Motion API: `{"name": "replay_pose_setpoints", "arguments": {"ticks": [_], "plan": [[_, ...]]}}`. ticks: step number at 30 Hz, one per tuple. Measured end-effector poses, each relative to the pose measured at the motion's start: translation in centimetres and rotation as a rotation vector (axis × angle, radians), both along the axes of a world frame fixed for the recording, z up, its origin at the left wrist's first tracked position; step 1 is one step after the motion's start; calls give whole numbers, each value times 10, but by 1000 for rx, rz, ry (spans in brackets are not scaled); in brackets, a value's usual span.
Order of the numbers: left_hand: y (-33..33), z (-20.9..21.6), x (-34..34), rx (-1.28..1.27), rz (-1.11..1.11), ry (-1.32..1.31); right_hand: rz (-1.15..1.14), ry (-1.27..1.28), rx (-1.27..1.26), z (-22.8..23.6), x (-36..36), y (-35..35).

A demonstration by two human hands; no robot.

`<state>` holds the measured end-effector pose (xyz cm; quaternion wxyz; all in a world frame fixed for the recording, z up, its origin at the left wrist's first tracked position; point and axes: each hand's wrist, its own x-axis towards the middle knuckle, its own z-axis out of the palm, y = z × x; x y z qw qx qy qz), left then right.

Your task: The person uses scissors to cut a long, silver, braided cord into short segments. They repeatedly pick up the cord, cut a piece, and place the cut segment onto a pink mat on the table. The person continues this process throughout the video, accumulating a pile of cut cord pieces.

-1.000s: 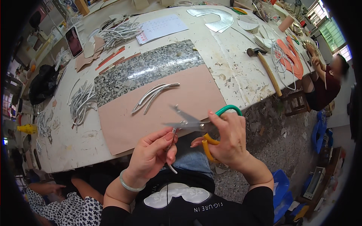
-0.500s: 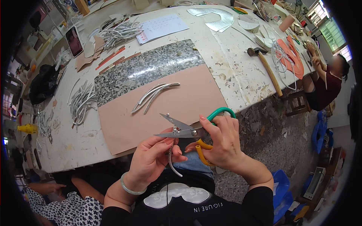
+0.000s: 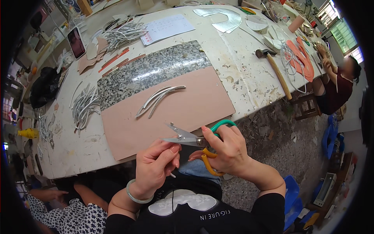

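My left hand (image 3: 157, 160) is closed on a thin silver-grey cord; most of it is hidden in the fingers, and only a pale tip (image 3: 173, 175) pokes out below. My right hand (image 3: 230, 150) grips a pair of scissors (image 3: 187, 139) with one green and one orange handle. Their blades are apart, the lower one right beside my left fingertips, and small shiny bits cling to the metal. Beyond them, several short silver cords (image 3: 159, 97) lie on a pinkish-tan sheet (image 3: 136, 134), which covers the near part of a speckled stone slab (image 3: 156, 64).
Bundles of silver cords (image 3: 85, 107) lie left of the slab, with more cords (image 3: 122, 35) behind it near a paper sheet (image 3: 169, 28) and a phone (image 3: 76, 42). A hammer (image 3: 277, 74) rests at right. One person (image 3: 339, 84) sits far right, another (image 3: 72, 208) lower left.
The scissors and my right hand have come slightly lower. My left fingers have curled in, and the cord that dangled below them is now mostly hidden.
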<state>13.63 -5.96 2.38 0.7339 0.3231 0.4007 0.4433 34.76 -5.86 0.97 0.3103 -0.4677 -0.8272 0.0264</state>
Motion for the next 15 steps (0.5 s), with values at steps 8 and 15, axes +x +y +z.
{"name": "replay_pose_setpoints", "arguments": {"ticks": [8,15], "plan": [[3,-6,0,116,-23,78,26,103,-140,-2,3,-10],[13,2,-1,43,-179,129,-28,144,-160,-4,11,-26]]}}
